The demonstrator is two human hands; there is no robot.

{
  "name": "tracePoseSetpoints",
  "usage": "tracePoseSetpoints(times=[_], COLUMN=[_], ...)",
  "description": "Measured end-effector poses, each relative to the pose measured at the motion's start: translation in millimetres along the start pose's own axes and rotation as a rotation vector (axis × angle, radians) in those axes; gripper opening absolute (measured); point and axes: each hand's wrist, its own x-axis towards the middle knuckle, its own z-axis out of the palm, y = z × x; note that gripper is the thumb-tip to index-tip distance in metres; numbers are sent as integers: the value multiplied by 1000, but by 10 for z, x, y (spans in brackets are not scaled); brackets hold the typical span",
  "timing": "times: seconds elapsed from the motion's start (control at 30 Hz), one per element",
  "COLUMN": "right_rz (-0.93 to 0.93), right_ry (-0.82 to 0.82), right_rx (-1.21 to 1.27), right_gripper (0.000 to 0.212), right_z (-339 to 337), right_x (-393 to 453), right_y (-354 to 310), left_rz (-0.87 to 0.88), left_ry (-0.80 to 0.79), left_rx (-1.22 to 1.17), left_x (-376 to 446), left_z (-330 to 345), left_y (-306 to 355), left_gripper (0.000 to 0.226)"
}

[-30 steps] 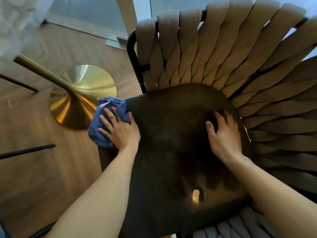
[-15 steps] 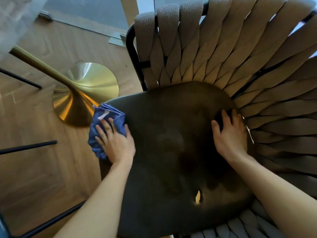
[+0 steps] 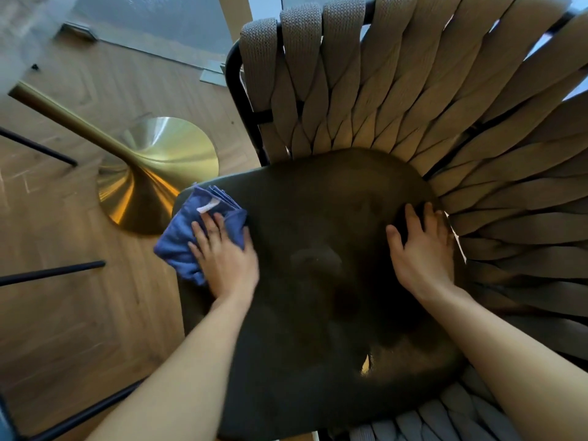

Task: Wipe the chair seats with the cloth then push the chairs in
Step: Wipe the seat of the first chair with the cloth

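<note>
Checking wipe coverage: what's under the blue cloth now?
The blue cloth lies on the dark seat's left edge, partly overhanging it, pressed by the left hand. The seat beneath it is hidden.

A brass table base [image 3: 159, 173] flares out on the wooden floor [image 3: 79, 313], its slanted stem [image 3: 63, 117] rising toward the upper left. Thin black legs [image 3: 51, 272] cross the floor at the left edge.

Left hand [image 3: 224, 259], right hand [image 3: 423, 249] flat.

Daylit from above, seat in shadow
Glare on the brass table base [image 3: 159, 173]; wide-angle bending at edges, top-left corner blurred
</note>
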Motion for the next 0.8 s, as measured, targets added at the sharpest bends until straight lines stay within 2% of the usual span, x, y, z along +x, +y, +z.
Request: tracePoseSetpoints(times=[0.03, 0.07, 0.1, 0.17, 0.23, 0.3, 0.33, 0.4, 0.5, 0.57, 0.6, 0.67, 0.73, 0.8], right_rz=[-1, -3, -9, -16, -18, -11, -7, -4, -6, -10, -9, -5, 3, 6], right_ry=[2, 6, 10, 8, -19, -48, -59, -76, -95, -103, -103, -104, -108, -114], right_rx=[-4, -8, -15, -29, -36, -34, -33, -32, -56, -71, -75, -74, -63, -57], right_gripper=[61, 61, 61, 61, 62, 63, 64, 65, 66, 66, 66, 66, 66, 67], right_z=[4, 6, 11, 15, 31, 57, 64, 69, 51, 41, 35, 25, 23, 14], right_x=[5, 15, 30, 56, 64, 72, 82, 102, 111, 110, 110, 111, 111, 118], right_y=[9, 18, 28, 43, 48, 37, 29, 17, 31, 27, 24, 14, 6, 6], left_rz=[-94, -117, -55, 265, 593, 744, 721, 501, 99, -21, 17, 251, 541, 728], left_ry=[-22, -50, -70, -109, -157, -129, -92, -46, -42, -74, -87, -114, -134, -134], left_rx=[-17, -11, 24, 101, 75, 83, 95, 93, 46, -2, 12, 90, 109, 107], left_x=[45, 74, 77, -2, -69, -81, -65, -47, -26, 12, 8, -62, -130, -110], left_z=[44, 95, 144, 203, 168, 130, 114, 103, 192, 265, 302, 344, 310, 278], left_y=[239, 430, 548, 556, 301, -24, -128, -83, 533, 932, 1046, 1051, 805, 490], left_gripper=[67, 68, 69, 67, 65, 62, 62, 63, 65, 67, 67, 67, 65, 63])
